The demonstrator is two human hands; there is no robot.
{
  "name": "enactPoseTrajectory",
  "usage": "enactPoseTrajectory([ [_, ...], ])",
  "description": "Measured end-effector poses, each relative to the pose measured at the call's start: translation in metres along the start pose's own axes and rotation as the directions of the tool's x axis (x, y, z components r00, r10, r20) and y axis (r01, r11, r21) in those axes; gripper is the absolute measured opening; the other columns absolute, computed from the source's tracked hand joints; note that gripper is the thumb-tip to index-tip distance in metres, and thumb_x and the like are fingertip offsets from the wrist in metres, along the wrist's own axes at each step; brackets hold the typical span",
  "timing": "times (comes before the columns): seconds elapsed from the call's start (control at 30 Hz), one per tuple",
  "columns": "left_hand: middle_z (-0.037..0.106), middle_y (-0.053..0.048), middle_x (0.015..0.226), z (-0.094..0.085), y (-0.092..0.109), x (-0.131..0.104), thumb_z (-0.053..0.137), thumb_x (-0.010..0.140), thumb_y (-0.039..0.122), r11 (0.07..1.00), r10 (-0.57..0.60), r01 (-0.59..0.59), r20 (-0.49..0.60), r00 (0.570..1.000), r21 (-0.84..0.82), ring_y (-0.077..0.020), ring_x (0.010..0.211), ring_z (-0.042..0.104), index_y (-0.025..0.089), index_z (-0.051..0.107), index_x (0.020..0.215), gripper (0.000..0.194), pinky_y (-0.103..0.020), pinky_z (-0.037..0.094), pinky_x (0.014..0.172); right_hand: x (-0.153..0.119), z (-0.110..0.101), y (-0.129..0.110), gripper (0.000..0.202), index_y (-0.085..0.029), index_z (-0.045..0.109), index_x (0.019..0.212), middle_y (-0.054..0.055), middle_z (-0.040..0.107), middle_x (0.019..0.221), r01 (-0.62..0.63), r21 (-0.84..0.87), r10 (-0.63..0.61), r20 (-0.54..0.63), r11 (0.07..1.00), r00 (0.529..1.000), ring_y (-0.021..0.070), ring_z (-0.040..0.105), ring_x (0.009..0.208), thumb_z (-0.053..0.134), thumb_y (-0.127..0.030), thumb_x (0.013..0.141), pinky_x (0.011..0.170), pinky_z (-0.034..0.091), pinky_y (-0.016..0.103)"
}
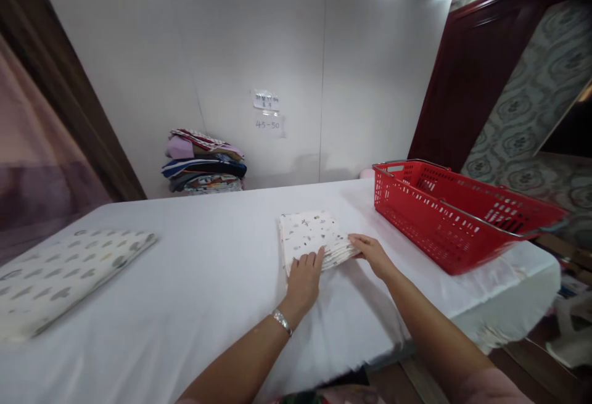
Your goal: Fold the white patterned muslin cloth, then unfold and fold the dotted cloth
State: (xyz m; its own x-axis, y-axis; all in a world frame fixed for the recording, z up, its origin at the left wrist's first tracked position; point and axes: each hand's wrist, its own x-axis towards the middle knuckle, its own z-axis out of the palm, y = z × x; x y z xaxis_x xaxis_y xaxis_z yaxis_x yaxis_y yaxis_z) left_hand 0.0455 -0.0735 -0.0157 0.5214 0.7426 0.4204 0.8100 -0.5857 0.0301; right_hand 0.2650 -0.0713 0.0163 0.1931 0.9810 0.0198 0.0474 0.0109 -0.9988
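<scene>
A folded white cloth (308,231) printed with small dark and grey motifs lies on the white-covered table, its right side showing several stacked layers. My left hand (304,277), with a silver bracelet at the wrist, rests its fingers over the cloth's front edge; they look spread and laid on top. At the cloth's right edge, my right hand (372,253) pinches the layers, thumb on top and the other fingers partly hidden underneath. That side is raised slightly off the table.
A red plastic basket (425,213) with metal handles stands at the right. Another folded cloth (69,268) with grey shapes lies at the left. Behind the table's far edge is a pile of folded fabrics (203,160). Paper labels (269,125) hang on the white wall.
</scene>
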Motion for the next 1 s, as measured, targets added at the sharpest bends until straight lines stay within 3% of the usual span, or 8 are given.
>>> enactPoseTrajectory([
  [0.17,0.051,-0.009,0.119,-0.022,-0.018,0.001,0.035,0.074,-0.004,1.000,-0.028,0.027,-0.012,1.000,-0.009,-0.0212,0.101,0.048,0.023,0.017,0.141,0.075,-0.034,0.039,0.082,-0.021,0.000,-0.002,0.061,-0.020,0.052,0.121,0.005,0.063,0.106,0.134,0.030,-0.137,0.227,0.991,0.964,0.0204,0.058,0.094,0.069,-0.028,0.063,0.082,0.047,0.034],
  [0.23,0.049,-0.008,0.123,-0.033,-0.022,0.003,0.036,0.073,-0.004,0.999,-0.041,0.040,-0.013,0.999,-0.016,-0.0215,0.104,0.047,0.023,0.016,0.142,0.077,-0.033,0.040,0.082,-0.024,0.005,0.000,0.064,-0.020,0.048,0.124,0.006,0.060,0.112,0.207,-0.013,-0.198,0.231,0.978,0.953,0.0211,0.057,0.098,0.067,-0.027,0.064,0.085,0.046,0.035],
  [0.37,0.048,-0.007,0.125,-0.054,-0.026,0.015,0.036,0.072,-0.003,0.999,-0.025,0.025,-0.018,1.000,-0.023,-0.0211,0.104,0.048,0.024,0.013,0.142,0.078,-0.032,0.040,0.081,-0.022,0.017,0.009,0.051,-0.019,0.052,0.119,0.008,0.057,0.117,0.363,-0.189,-0.363,0.037,0.912,0.931,0.0208,0.055,0.101,0.060,-0.030,0.070,0.087,0.045,0.034],
  [0.5,0.047,-0.007,0.126,-0.082,-0.026,0.030,0.036,0.072,-0.002,0.999,0.036,-0.036,-0.014,0.999,-0.013,-0.0211,0.104,0.048,0.025,0.014,0.142,0.078,-0.031,0.040,0.079,-0.018,0.020,0.003,0.047,-0.017,0.053,0.118,0.008,0.061,0.109,0.397,-0.299,-0.450,-0.135,0.868,0.883,0.0192,0.056,0.090,0.058,-0.032,0.074,0.080,0.046,0.031],
  [0.67,0.051,-0.008,0.119,-0.132,-0.023,0.048,0.039,0.071,0.002,0.997,0.075,-0.075,-0.014,0.997,0.001,-0.0216,0.101,0.050,0.023,0.016,0.141,0.076,-0.032,0.041,0.078,-0.014,0.010,-0.042,0.040,-0.017,0.059,0.110,0.004,0.064,0.093,0.456,-0.430,-0.568,-0.176,0.779,0.804,0.0137,0.051,0.067,0.059,-0.033,0.074,0.061,0.044,0.026],
  [0.83,0.054,-0.006,0.122,-0.190,-0.030,0.063,0.044,0.069,0.004,0.974,0.022,-0.029,-0.037,0.999,-0.223,-0.0206,0.102,0.053,0.027,0.019,0.140,0.078,-0.031,0.044,0.080,-0.004,0.017,-0.109,0.037,-0.020,0.059,0.110,0.004,0.063,0.097,0.602,-0.479,-0.754,-0.234,0.639,0.614,0.0165,0.054,0.081,0.059,-0.034,0.075,0.075,0.044,0.031],
  [0.9,0.055,-0.005,0.122,-0.208,-0.039,0.067,0.045,0.068,0.006,0.909,0.013,-0.028,-0.039,0.999,-0.416,-0.0195,0.100,0.055,0.027,0.022,0.139,0.077,-0.030,0.045,0.080,0.002,0.028,-0.134,0.037,-0.020,0.057,0.113,0.005,0.062,0.104,0.661,-0.453,-0.791,-0.206,0.599,0.575,0.0178,0.055,0.090,0.055,-0.035,0.079,0.081,0.043,0.032],
  [1.0,0.056,-0.007,0.118,-0.225,-0.061,0.066,0.048,0.066,0.008,0.710,-0.014,0.053,0.061,0.998,-0.703,-0.0176,0.090,0.059,0.024,0.024,0.138,0.078,-0.027,0.048,0.071,0.021,0.047,-0.161,0.036,-0.021,0.056,0.115,0.005,0.061,0.109,0.724,-0.392,-0.807,-0.092,0.567,0.583,0.0176,0.055,0.096,0.052,-0.035,0.082,0.084,0.043,0.031],
])
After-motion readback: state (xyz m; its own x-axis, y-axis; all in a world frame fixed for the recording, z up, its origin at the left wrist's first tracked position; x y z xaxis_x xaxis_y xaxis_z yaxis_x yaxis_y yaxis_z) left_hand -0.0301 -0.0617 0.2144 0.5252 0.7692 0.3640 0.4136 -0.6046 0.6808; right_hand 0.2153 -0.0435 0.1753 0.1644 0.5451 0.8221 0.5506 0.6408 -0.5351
